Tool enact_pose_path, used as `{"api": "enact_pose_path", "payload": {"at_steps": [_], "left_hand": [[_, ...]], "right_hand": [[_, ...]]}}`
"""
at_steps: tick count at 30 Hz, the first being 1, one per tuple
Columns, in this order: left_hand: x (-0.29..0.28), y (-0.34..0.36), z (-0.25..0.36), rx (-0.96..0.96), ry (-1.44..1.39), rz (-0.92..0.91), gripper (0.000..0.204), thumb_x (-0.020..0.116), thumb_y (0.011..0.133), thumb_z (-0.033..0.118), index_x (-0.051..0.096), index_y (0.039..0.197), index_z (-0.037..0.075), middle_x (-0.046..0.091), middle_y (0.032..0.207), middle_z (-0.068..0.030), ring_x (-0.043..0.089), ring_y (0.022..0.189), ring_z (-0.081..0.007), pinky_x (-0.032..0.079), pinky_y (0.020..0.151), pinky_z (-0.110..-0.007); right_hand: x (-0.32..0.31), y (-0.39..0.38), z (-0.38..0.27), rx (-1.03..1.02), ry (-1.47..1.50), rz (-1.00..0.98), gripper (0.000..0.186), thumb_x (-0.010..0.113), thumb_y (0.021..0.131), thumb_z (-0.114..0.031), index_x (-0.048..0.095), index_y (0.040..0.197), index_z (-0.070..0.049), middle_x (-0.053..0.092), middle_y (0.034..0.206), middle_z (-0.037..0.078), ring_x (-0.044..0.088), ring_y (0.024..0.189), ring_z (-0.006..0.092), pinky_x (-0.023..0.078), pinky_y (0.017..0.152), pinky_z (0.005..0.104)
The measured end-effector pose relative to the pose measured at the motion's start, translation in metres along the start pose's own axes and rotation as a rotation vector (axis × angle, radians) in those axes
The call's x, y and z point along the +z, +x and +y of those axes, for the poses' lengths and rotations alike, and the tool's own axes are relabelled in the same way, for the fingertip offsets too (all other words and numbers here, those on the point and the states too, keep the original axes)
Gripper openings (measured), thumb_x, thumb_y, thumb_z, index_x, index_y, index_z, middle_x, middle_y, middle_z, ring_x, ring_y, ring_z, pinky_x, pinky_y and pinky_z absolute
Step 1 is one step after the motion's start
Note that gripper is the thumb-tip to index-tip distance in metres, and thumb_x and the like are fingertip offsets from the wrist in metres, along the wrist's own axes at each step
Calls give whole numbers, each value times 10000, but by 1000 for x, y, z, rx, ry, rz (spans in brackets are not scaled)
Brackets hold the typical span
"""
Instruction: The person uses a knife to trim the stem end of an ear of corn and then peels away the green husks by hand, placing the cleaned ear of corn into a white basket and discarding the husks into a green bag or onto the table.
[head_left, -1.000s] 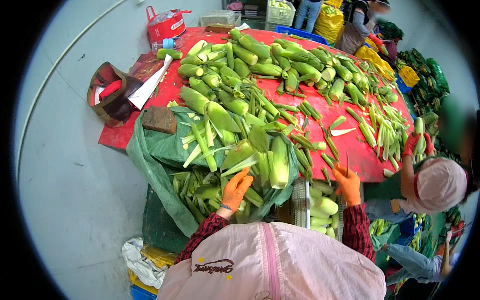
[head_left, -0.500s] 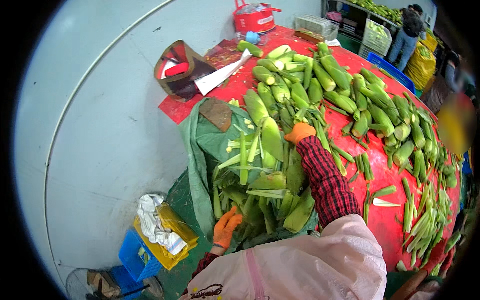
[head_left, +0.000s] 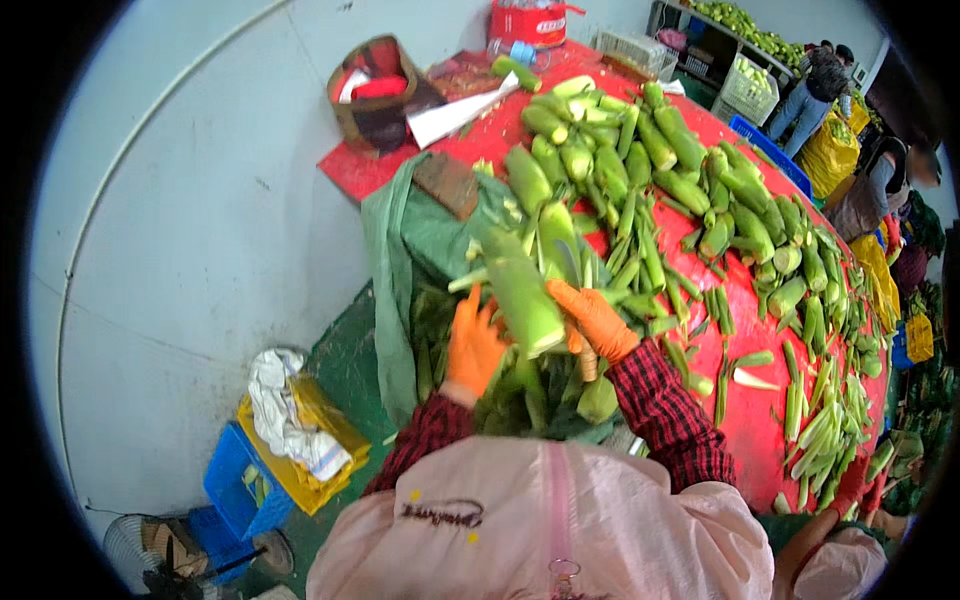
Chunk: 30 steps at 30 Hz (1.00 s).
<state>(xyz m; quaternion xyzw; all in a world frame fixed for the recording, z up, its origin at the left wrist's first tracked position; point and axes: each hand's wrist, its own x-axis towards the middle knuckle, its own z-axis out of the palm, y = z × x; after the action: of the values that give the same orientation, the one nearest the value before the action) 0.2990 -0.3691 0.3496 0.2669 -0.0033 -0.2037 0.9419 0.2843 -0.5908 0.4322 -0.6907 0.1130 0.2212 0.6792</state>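
Observation:
My right hand (head_left: 595,320), in an orange glove, is closed around a green ear of corn (head_left: 520,300) and a knife with a wooden handle (head_left: 588,367), its blade upright behind the fingers. My left hand (head_left: 475,340), also orange-gloved, is at the ear's left side with fingers apart and bent; whether it touches the ear is unclear. Below both hands, husks and leaves (head_left: 530,395) lie in a green sack (head_left: 390,280). A brown block (head_left: 446,185) rests on the sack's top.
A red table (head_left: 750,330) carries heaped corn (head_left: 660,150), a dark bag (head_left: 370,115) and a red bag (head_left: 525,22). A wall stands left. Blue crates (head_left: 240,480) sit lower left. A co-worker's gloved hands (head_left: 860,495) show lower right; other people (head_left: 810,90) stand upper right.
My right hand has come back from the pile toward me, now holding an ear and the knife. My left hand has risen to the ear. The view has swung toward the left wall.

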Motion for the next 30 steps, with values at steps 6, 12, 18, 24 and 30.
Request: {"api": "enact_pose_path", "payload": {"at_steps": [6, 12, 18, 24, 30], "left_hand": [[-28, -31, 11, -211, -212, 138, 676, 539, 906, 580, 524, 1300, 32, 616, 1212, -122, 608, 1077, -296, 530, 889, -435], [-67, -52, 25, -442, -502, 151, 552, 609, 885, 526, 601, 1163, 49, 652, 1113, -139, 639, 1004, -306, 533, 890, -448], [-62, -69, 39, -503, -447, 155, 393, 629, 898, 446, 645, 1091, 104, 679, 1037, -109, 661, 955, -290, 543, 873, -467], [-83, -71, 43, -499, -471, 38, 411, 620, 907, 439, 635, 1132, 95, 678, 1067, -87, 657, 962, -256, 540, 867, -439], [-89, -71, 42, -540, -407, 152, 585, 597, 883, 531, 582, 1206, 43, 659, 1119, -119, 651, 960, -281, 541, 847, -438]], "right_hand": [[108, -88, 59, 46, 666, -69, 521, 430, 1006, -401, 515, 1372, -39, 729, 915, 98, 449, 421, 47, 357, 418, 191], [136, -61, 47, -622, -975, 245, 634, 586, 883, -179, 370, 1475, -100, 683, 776, 158, 578, 503, 278, 461, 482, 370], [158, -32, 30, -632, -1517, 40, 829, 619, 761, -187, 274, 1513, -135, 632, 751, 95, 614, 575, 306, 473, 516, 421], [154, -20, 60, -640, -1407, 166, 847, 638, 759, -217, 274, 1523, -211, 608, 696, 89, 613, 599, 324, 481, 543, 431], [188, -33, 80, 46, -93, 32, 584, 524, 931, -184, 373, 1494, -213, 678, 890, 76, 630, 592, 110, 460, 438, 222]]}}
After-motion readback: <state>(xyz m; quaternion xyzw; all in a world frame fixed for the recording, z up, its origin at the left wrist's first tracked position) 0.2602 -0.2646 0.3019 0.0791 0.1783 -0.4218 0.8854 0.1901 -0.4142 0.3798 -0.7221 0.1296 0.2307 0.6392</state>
